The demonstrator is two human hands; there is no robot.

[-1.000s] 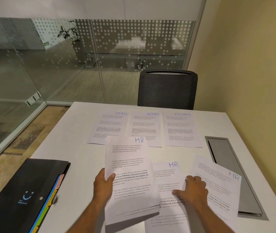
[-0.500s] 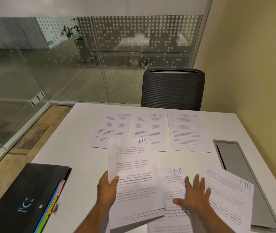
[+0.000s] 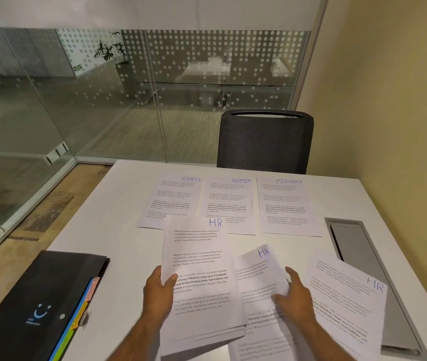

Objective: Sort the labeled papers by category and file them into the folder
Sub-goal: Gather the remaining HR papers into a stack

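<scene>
Currently your left hand (image 3: 158, 295) holds a thin stack of white printed sheets headed "HR" (image 3: 196, 277) in blue handwriting, thumb curled over its left edge, the stack lifted off the white worktop (image 3: 97, 230) and casting a shadow at its lower edge. Your right hand (image 3: 294, 299) is on a second "HR" sheet (image 3: 259, 272), whose upper part curls upward; whether the fingers pinch it or merely press, you cannot tell through the blur. A third "HR" sheet (image 3: 347, 300) lies tilted just to the right, beside a grey metal cable hatch (image 3: 355, 246) set into the worktop. Across the far side lie three sheets in a row, headed "SPORTS" (image 3: 170, 201), "ADMIN" (image 3: 229, 204) and "FINANCE" (image 3: 286, 205); all carry blocks of small print with some bold lines. At left sits a black folder (image 3: 38, 303), matte, with a pale smile logo, small unreadable lettering, and coloured tabbed dividers showing along its right edge. A dark mesh chair (image 3: 264, 142) stands behind.
</scene>
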